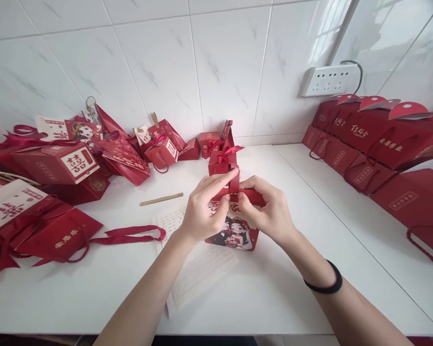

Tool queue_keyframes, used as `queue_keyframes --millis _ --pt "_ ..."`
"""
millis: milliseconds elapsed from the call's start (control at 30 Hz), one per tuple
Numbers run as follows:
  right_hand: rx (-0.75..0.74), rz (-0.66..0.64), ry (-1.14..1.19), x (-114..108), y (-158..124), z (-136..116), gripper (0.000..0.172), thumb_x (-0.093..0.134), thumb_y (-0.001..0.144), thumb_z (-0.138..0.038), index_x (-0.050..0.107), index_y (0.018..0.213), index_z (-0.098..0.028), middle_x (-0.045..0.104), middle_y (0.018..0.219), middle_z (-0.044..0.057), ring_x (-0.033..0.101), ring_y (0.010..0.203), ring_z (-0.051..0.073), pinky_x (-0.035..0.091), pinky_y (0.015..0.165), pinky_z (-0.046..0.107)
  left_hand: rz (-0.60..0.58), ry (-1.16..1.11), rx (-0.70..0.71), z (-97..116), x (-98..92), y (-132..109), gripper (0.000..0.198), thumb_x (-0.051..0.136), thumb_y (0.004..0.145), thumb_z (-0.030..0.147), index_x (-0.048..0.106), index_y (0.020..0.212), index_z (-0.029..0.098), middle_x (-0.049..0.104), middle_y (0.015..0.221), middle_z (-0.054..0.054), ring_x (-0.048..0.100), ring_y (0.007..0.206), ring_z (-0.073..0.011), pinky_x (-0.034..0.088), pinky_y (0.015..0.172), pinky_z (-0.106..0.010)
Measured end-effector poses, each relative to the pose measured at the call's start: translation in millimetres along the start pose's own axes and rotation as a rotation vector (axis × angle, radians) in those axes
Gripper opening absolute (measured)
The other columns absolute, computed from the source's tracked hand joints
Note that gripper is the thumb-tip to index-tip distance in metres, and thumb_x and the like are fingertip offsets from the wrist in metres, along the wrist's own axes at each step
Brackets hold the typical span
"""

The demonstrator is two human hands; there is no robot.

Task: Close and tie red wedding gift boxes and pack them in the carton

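A small red gift box (pixel 234 233) with a cartoon couple printed on its front stands on the white table, between my hands. At its top, my left hand (pixel 207 206) pinches the box's left side, thumb on the front and fingers reaching toward an upright red strap (pixel 234 180). My right hand (pixel 267 202) grips the top edge on the other side, its thumb pressed near the middle. The fingers partly cover the top of the box. Under and beside the box lies a sheet of paper (pixel 198 278) with writing on it.
Several red gift boxes (pixel 54 166) crowd the left, one trailing a red ribbon (pixel 130 234). A gold strip (pixel 161 199) lies nearby. Smaller boxes (pixel 162 151) stand along the tiled wall. Red boxes with cord handles (pixel 368 149) line the right, below a power strip (pixel 330 80).
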State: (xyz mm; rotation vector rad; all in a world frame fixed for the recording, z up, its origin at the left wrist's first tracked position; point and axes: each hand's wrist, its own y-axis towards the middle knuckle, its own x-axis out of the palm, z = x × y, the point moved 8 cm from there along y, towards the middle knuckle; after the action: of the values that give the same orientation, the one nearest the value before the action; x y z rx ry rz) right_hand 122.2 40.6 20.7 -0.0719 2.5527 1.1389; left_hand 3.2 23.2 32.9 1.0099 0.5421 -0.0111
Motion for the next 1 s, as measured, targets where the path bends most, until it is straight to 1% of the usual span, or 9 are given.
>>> queue_keyframes --millis 100,200,367,433,567,667,733,867,1000 --pt "0.041 -0.032 0.034 1 1 3 0.008 0.05 0.079 -0.017 0.058 0.08 -0.019 0.061 0.075 0.0 0.057 0.067 0.013 0.045 0.062 0.024 0.008 -0.022 -0.011 -2 0.2 -1 0.047 0.046 0.083 0.006 0.054 0.126 0.023 0.063 0.11 -0.006 0.057 0.099 -0.0163 0.049 0.087 -0.031" --pt "0.04 -0.042 0.043 1 2 4 0.007 0.05 0.079 -0.017 0.057 0.08 -0.019 0.06 0.076 -0.001 0.056 0.066 0.012 0.044 0.062 0.024 0.005 -0.065 -0.044 -5 0.3 -1 0.045 0.048 0.084 0.006 0.055 0.125 0.022 0.062 0.107 -0.005 0.057 0.098 -0.0149 0.049 0.086 -0.029" --pt "0.0 -0.059 0.044 2 1 3 0.006 0.051 0.079 -0.016 0.057 0.08 -0.019 0.059 0.075 0.0 0.055 0.067 0.013 0.044 0.062 0.024 0.016 -0.144 -0.123 -11 -2.9 -1 0.037 0.047 0.085 0.008 0.06 0.118 0.018 0.061 0.096 -0.004 0.057 0.086 -0.0118 0.05 0.074 -0.024" --pt "-0.01 -0.055 0.042 2 1 2 0.005 0.052 0.08 -0.016 0.056 0.08 -0.019 0.059 0.076 0.0 0.055 0.068 0.013 0.044 0.063 0.024 0.032 -0.131 -0.11 -11 -5.4 -1 0.035 0.048 0.085 0.009 0.061 0.116 0.018 0.06 0.091 -0.004 0.056 0.082 -0.0117 0.05 0.073 -0.024" --pt "-0.007 -0.052 0.039 2 1 3 0.005 0.051 0.08 -0.016 0.056 0.08 -0.019 0.058 0.074 -0.001 0.053 0.065 0.012 0.043 0.061 0.023 0.017 -0.103 -0.018 -6 -5.3 -1 0.041 0.049 0.083 0.009 0.057 0.121 0.019 0.06 0.089 -0.004 0.055 0.079 -0.0127 0.05 0.071 -0.027" --pt "0.016 -0.057 0.051 1 2 3 0.006 0.051 0.08 -0.016 0.056 0.079 -0.019 0.056 0.072 -0.002 0.052 0.064 0.011 0.042 0.059 0.022 0.023 -0.028 0.02 -4 -5.1 -3 0.042 0.049 0.083 0.008 0.056 0.123 0.019 0.059 0.086 -0.002 0.054 0.077 -0.0121 0.049 0.069 -0.026" --pt "0.036 -0.075 0.06 1 2 3 0.007 0.05 0.08 -0.017 0.057 0.079 -0.019 0.056 0.071 -0.002 0.051 0.062 0.011 0.041 0.058 0.022 0.031 0.013 0.017 -5 -5.1 -3 0.041 0.049 0.084 0.008 0.056 0.123 0.018 0.057 0.082 -0.001 0.053 0.074 -0.0112 0.048 0.066 -0.025" --pt "0.059 -0.117 0.061 2 3 4 0.007 0.05 0.08 -0.017 0.057 0.079 -0.018 0.056 0.072 -0.002 0.05 0.06 0.011 0.039 0.056 0.022 0.031 0.016 0.0 -6 -5.3 -3 0.037 0.05 0.084 0.009 0.059 0.119 0.015 0.052 0.074 0.0 0.05 0.067 -0.01 0.046 0.061 -0.022" --pt "0.077 -0.126 0.053 4 3 4 0.007 0.049 0.079 -0.018 0.056 0.077 -0.019 0.056 0.072 -0.001 0.05 0.06 0.011 0.039 0.056 0.023 0.01 -0.018 -0.061 -8 -5.0 0 0.035 0.05 0.083 0.01 0.062 0.116 0.016 0.052 0.072 0.001 0.05 0.065 -0.0103 0.045 0.061 -0.023"
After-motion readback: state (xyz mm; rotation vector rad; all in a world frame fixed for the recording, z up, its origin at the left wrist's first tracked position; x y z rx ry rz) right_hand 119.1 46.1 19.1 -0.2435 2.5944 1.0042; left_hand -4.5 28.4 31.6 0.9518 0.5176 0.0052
